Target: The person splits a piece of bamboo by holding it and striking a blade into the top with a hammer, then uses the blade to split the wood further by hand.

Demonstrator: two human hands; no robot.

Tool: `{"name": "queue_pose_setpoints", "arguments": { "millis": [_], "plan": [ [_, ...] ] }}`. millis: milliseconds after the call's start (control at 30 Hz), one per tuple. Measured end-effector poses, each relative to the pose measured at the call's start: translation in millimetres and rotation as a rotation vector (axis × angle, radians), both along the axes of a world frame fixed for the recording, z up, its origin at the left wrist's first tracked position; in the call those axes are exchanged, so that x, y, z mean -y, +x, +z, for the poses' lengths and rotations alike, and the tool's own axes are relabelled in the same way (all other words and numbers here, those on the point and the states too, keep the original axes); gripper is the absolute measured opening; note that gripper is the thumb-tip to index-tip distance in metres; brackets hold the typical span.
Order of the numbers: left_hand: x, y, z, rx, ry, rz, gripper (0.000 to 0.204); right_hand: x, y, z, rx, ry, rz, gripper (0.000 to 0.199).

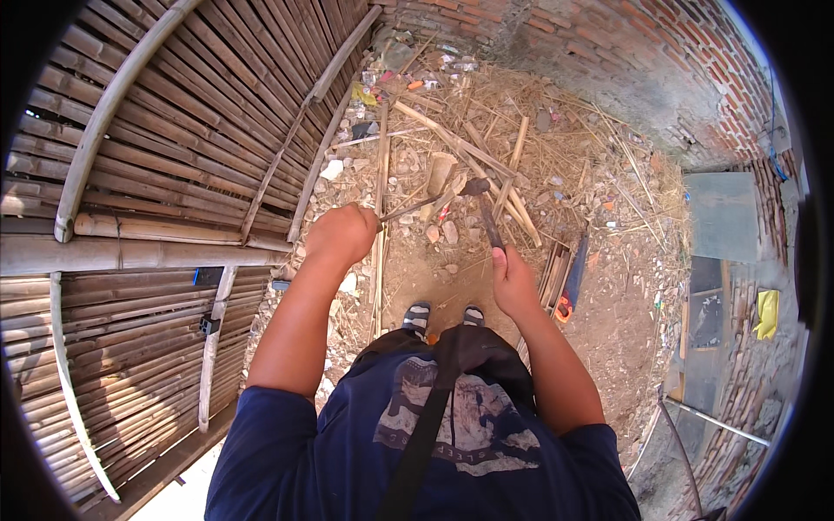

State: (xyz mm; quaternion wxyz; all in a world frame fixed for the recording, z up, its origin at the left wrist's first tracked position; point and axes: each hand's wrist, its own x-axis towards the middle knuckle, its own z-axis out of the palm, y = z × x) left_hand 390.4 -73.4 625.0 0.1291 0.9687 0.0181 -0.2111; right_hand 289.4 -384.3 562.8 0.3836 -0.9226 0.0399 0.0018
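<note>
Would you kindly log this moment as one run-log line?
left hand: grips thin metal rod | right hand: holds hammer | hammer head at rod tip | bamboo fence at left

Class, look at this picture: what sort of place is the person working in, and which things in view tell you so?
Probably an outdoor yard used for rough bamboo building work. A split-bamboo fence stands on the left, a curved brick wall behind, and the bare dirt ground is strewn with straw and bamboo offcuts.
</note>
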Motion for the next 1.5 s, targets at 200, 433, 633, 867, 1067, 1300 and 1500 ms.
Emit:
{"name": "queue_pose_setpoints", "arguments": {
  "millis": [200, 433, 633, 867, 1067, 1300, 1500],
  "plan": [
    [-16, -4, -24, 0.033, 0.001, -0.036, 0.053, 5, 8, 70, 0.129, 0.346, -0.117, 0.044],
    [10, -9, 3, -0.034, -0.017, 0.087, 0.052, -2, 9, 0, -0.046, -0.041, -0.029, 0.043],
    [-8, -11, -12, -0.030, -0.027, 0.072, 0.055, 2, 13, 57, 0.133, 0.318, -0.122, 0.042],
    [-5, -7, -25, 0.018, -0.037, 0.126, 0.051, 3, 9, -40, -0.005, -0.080, -0.086, 0.040],
    [-20, -7, -48, -0.027, -0.074, 0.144, 0.055, 20, 19, 15, 0.128, 0.341, -0.207, 0.048],
    [12, -6, -41, 0.011, -0.100, 0.124, 0.055, 3, 28, -20, -0.052, -0.192, -0.055, 0.041],
    [9, -4, -55, -0.012, -0.076, 0.166, 0.055, 15, 41, 41, 0.121, 0.147, -0.200, 0.041]
  ]
}}
